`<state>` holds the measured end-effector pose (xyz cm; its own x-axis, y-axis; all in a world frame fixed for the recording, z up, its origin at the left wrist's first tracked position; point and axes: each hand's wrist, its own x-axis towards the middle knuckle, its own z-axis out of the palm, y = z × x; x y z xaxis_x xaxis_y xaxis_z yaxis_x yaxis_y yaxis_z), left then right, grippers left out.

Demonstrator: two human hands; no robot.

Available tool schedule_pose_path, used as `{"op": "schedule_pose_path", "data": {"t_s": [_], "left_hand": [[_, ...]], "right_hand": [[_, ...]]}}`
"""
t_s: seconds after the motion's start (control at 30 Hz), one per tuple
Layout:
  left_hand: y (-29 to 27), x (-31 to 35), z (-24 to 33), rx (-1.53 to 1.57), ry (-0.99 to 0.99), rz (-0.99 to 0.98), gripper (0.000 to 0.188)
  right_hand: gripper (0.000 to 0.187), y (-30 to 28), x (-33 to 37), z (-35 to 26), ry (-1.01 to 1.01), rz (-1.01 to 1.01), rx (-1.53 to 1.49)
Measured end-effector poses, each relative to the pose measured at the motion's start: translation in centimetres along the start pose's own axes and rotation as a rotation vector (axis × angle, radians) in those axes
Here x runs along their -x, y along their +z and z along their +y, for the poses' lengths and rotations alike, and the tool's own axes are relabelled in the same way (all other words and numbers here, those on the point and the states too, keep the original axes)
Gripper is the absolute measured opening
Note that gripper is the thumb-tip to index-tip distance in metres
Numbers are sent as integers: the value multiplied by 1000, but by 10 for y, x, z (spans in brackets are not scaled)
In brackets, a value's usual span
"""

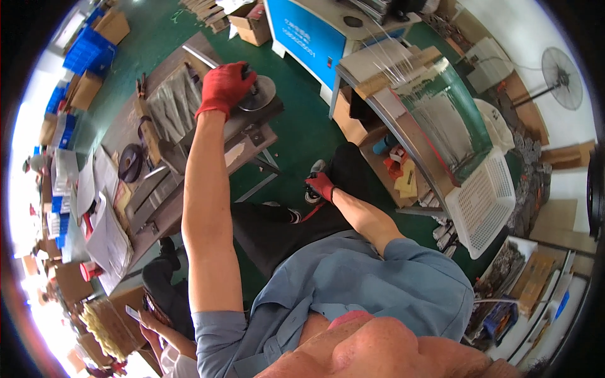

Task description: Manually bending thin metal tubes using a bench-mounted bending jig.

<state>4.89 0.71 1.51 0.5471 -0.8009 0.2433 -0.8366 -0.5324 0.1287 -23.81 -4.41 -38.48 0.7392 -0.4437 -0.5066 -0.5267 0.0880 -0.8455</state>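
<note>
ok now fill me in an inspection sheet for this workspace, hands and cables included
Surface: brown bench, partly covered.
Job's things: round metal disc at the bench's end, beside the left hand; grey strips on the bench.
Clutter: pale sheets, red cup.
Left hand: red-gloved, at a dark part over the disc; grip unclear.
Right hand: red-gloved, low near the legs; hold unclear.
Cables: thin line by the fan, possibly a cord.
Surroundings: blue-fronted cabinet, white perforated basket, seated person.
</note>
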Motion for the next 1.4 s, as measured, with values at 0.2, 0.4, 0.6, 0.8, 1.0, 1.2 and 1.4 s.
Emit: {"op": "schedule_pose_path", "data": {"t_s": [0.2, 0.4, 0.6, 0.8, 1.0, 1.2, 1.4], "left_hand": [[3, -3, 7, -3, 0, -18, 42], [2, 0, 3, 17, -15, 7, 42], [-1, -2, 8, 11, -35, 0, 41], [2, -3, 7, 14, -19, 10, 42], [-1, -5, 11, 46, -20, -1, 42], [1, 0, 4, 22, -33, 3, 41], [3, -4, 7, 41, -20, 4, 41]], "right_hand": [[38, 3, -12, 25, 1, 11, -10], [41, -1, -6, 7, -4, 14, 135], [45, 2, -17, 20, 19, -15, 95], [53, -1, -10, 13, -28, 11, 134], [43, -4, -3, 3, -58, 38, 271], [33, -3, 17, -24, -5, -7, 226], [35, -7, 14, -14, -9, -12, 207]]}}
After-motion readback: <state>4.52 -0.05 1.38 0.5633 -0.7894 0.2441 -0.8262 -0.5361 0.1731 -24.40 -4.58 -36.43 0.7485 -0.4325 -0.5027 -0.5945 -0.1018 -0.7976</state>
